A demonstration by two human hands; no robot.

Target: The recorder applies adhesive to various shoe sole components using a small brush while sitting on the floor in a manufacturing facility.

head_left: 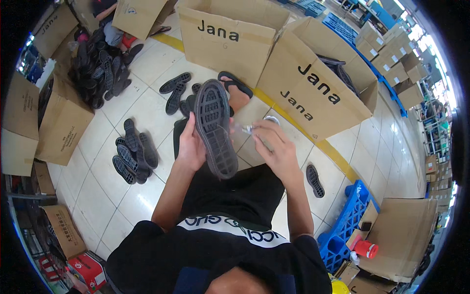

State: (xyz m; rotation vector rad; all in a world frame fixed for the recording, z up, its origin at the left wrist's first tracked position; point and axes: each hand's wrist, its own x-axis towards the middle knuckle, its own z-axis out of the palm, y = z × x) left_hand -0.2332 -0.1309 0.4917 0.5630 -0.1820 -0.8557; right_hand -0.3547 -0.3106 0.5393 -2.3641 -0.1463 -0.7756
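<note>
A black shoe sole is held upright in my left hand, its gridded face toward me. The fingers wrap behind it and the thumb lies along its left edge. To its right, my right hand pinches a small, pale, slim thing that points at the sole's edge; its kind is too blurred to tell. Just behind that hand a small round whitish thing shows in part. More soles lie on the floor beyond the held one, partly hidden by it. My foot in a black flip-flop is beside them.
Several soles are stacked on the tiles at left, and a single sole lies at right. Large cardboard boxes stand ahead. A heap of soles is at far left, near another person. A blue pallet sits lower right.
</note>
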